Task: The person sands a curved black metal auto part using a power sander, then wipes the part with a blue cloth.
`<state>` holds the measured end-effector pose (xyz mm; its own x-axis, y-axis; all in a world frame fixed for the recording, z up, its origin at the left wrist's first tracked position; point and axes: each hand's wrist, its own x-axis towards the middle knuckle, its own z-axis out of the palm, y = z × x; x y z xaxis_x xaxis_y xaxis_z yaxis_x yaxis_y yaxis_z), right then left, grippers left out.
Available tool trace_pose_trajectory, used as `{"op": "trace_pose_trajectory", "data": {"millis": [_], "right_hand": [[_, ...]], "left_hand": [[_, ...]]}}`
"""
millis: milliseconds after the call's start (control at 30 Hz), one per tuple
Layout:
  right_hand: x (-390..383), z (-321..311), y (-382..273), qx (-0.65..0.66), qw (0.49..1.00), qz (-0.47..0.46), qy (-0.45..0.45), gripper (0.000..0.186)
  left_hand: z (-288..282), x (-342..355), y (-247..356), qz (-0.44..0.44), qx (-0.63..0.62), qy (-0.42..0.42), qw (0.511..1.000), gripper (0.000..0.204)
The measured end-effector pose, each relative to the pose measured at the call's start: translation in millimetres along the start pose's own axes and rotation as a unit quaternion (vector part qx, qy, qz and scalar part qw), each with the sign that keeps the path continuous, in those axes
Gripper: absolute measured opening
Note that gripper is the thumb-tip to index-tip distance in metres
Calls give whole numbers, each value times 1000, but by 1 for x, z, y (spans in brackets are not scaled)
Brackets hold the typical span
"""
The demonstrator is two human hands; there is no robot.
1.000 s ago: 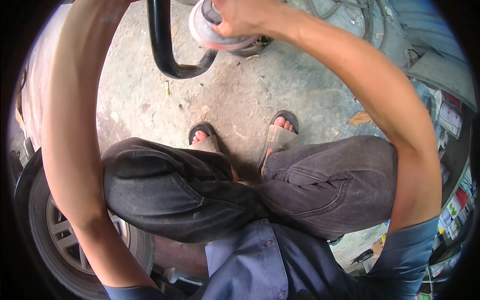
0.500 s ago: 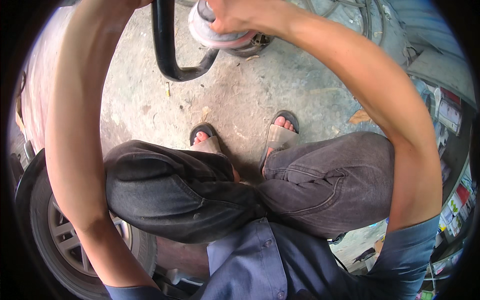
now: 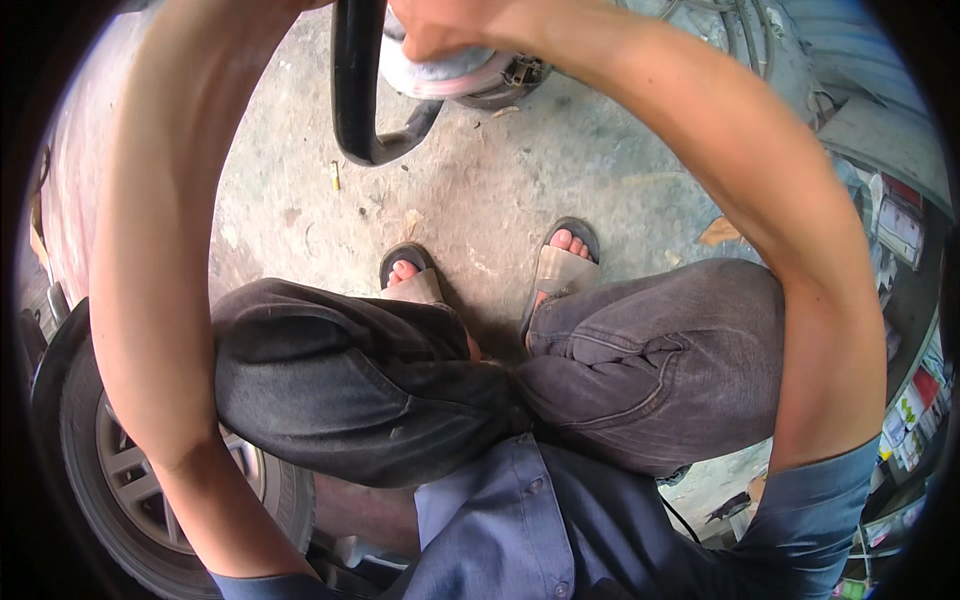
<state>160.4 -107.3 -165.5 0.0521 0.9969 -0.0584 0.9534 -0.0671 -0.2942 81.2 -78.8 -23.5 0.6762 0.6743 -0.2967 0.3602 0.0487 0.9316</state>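
A black, glossy part (image 3: 356, 85), long and bent like a hook, hangs down from the upper edge, its lower end curving to the right. Only a sliver of my left hand (image 3: 308, 4) shows at the top edge beside this part; its fingers are out of sight. My right hand (image 3: 445, 25) is closed, with fingers curled next to the black part's right side. What it grips, if anything, is hidden. Behind and below that hand sits a round object (image 3: 470, 80) with a pale, pinkish-white rim and a bluish-white top, partly covered.
My sandalled feet (image 3: 405, 275) rest on the stained concrete floor (image 3: 480, 180). A car wheel (image 3: 130, 465) stands at lower left. Hoses or cables (image 3: 742, 40) lie at upper right, and a cluttered shelf (image 3: 905, 400) lines the right side. A dry leaf (image 3: 718, 232) lies on the floor.
The black part has shifted a little to the right, and my left hand with it. My right hand has moved slightly left and up, closer to the part.
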Motion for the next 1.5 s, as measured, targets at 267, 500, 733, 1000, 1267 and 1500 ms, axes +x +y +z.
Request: {"op": "trace_pose_trajectory", "data": {"millis": [267, 500, 733, 1000, 1267, 1500], "right_hand": [[13, 8, -6, -113, 992, -55, -3, 11], [10, 6, -14, -83, 995, -55, 7, 10], [-4, 8, -18, -72, 992, -40, 94, 14], [-13, 1, 2, 16, 999, 37, 16, 16], [-16, -12, 0, 21, 998, 39, -43, 19], [-11, -8, -2, 24, 999, 35, 17, 21]], "left_hand": [[8, -3, 10, -25, -3, 29, 999, 30], [3, -2, 0, 16, -20, 8, 1000, 30], [-1, 2, 0, -6, -23, 10, 1000, 29], [-7, 5, -5, -1, -19, 12, 1000, 29], [-7, 13, -7, -19, -24, 27, 999, 30], [-15, 17, -8, -26, -33, 39, 998, 31]]}}
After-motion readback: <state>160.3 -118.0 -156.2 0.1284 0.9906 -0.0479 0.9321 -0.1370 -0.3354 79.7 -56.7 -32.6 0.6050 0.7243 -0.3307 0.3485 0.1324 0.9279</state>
